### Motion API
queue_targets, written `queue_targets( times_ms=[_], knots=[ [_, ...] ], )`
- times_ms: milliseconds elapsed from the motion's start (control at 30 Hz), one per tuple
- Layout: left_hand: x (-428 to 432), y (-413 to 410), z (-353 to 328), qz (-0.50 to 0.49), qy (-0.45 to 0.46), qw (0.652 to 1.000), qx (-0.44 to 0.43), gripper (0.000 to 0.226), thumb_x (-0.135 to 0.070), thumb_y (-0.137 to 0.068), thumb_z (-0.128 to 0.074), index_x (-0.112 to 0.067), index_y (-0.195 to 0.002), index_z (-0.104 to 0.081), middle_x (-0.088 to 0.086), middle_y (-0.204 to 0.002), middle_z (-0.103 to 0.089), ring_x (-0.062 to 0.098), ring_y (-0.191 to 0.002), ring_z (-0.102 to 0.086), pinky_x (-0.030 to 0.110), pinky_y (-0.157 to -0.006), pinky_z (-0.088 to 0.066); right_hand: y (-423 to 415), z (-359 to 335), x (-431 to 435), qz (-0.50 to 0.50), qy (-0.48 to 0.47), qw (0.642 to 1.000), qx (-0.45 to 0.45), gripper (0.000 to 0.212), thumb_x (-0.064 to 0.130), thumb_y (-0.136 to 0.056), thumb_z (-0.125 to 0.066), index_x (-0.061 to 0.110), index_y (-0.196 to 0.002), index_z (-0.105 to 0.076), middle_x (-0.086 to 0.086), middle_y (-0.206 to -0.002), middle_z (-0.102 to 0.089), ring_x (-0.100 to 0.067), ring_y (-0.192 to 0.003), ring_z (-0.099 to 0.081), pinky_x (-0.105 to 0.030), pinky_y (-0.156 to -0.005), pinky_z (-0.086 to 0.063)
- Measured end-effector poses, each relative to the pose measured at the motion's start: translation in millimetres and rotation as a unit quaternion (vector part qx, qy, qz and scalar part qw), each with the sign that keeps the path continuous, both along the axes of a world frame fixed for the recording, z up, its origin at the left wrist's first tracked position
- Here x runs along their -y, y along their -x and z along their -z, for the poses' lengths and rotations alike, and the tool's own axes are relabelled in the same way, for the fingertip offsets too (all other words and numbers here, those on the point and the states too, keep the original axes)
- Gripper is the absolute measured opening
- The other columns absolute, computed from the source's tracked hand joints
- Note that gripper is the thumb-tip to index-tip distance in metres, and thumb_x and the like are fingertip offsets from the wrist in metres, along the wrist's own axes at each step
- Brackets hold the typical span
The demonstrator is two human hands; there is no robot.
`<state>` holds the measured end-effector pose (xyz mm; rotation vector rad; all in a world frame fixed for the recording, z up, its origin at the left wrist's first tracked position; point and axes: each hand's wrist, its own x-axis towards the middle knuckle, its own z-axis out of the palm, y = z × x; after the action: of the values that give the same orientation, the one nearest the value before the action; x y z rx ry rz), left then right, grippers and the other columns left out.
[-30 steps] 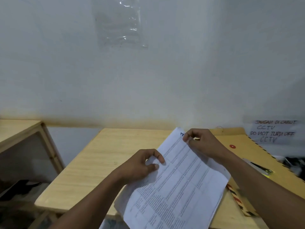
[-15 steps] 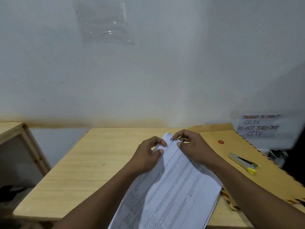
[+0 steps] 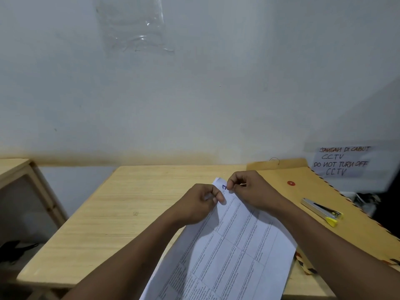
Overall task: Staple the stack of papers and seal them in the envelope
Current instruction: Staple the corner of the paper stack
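Note:
A stack of printed white papers (image 3: pixel 229 254) lies slanted on the wooden table (image 3: pixel 121 215), its near end past the table's front edge. My left hand (image 3: pixel 199 202) pinches the stack's far left edge near the top corner. My right hand (image 3: pixel 251 191) pinches the same top corner from the right, by a blue mark. To the right lies a large brown envelope (image 3: pixel 324 232) with a striped border and a red button clasp; its flap is open toward the wall. A silver stapler (image 3: pixel 320 211) with a yellow tip rests on the envelope, apart from both hands.
A white wall rises just behind the table, with a clear plastic sleeve (image 3: pixel 134 24) stuck to it. A handwritten CCTV note (image 3: pixel 342 161) is at the right. A second wooden table (image 3: pixel 19 169) stands at the left. Dark items (image 3: pixel 368 200) sit at the far right.
My left hand slid up the stack's left edge to the top corner, close to my right hand. The view shifted, so the stapler on the envelope now shows fully.

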<state>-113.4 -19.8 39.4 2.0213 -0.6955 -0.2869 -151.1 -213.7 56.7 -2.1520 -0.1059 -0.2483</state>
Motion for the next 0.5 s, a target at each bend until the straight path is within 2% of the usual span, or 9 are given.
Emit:
queue_targets(
  times_ms=[67, 167, 367, 500],
  knots=[
    [-4.8, -5.0, 2.5, -0.016, 0.013, 1.0, 0.006, 0.033, -0.014, -0.096, -0.047, -0.032, -0.087, -0.072, 0.029, -0.09, -0.065, 0.021, -0.077, -0.045, 0.032, -0.072, -0.034, 1.9, -3.3, 4.5, -0.011, 0.012, 1.0, -0.014, 0.025, 0.002, -0.087, -0.053, 0.019, -0.078, -0.069, 0.007, -0.082, -0.071, -0.002, -0.077, -0.062, -0.02, -0.072, -0.046],
    [-10.8, -10.8, 1.8, -0.03, 0.029, 0.999, 0.003, 0.036, -0.013, -0.096, -0.044, -0.034, -0.087, -0.072, 0.01, -0.088, -0.057, 0.021, -0.076, -0.041, 0.032, -0.072, -0.031, 2.7, -5.6, 9.2, -0.019, 0.024, 0.999, -0.023, 0.026, 0.003, -0.086, -0.051, 0.019, -0.08, -0.07, 0.008, -0.084, -0.071, 0.0, -0.075, -0.06, -0.02, -0.073, -0.046],
    [-9.2, -9.7, -0.8, -0.022, 0.014, 1.0, -0.005, 0.037, -0.004, -0.1, -0.037, -0.024, -0.089, -0.067, 0.012, -0.083, -0.053, 0.023, -0.07, -0.036, 0.031, -0.066, -0.029, -1.4, 0.6, 3.4, -0.007, 0.021, 1.0, 0.0, 0.022, 0.004, -0.093, -0.056, 0.015, -0.088, -0.074, 0.013, -0.086, -0.071, 0.015, -0.074, -0.059, -0.006, -0.064, -0.04],
    [-11.9, -10.8, 0.7, -0.016, 0.002, 1.0, -0.007, 0.032, -0.011, -0.096, -0.042, -0.03, -0.091, -0.067, 0.007, -0.092, -0.061, 0.019, -0.069, -0.042, 0.029, -0.064, -0.035, -2.6, 3.0, 3.6, -0.006, 0.022, 1.0, 0.0, 0.021, 0.007, -0.094, -0.059, 0.018, -0.088, -0.076, 0.013, -0.091, -0.073, 0.013, -0.082, -0.06, -0.013, -0.073, -0.042]
  ],
)
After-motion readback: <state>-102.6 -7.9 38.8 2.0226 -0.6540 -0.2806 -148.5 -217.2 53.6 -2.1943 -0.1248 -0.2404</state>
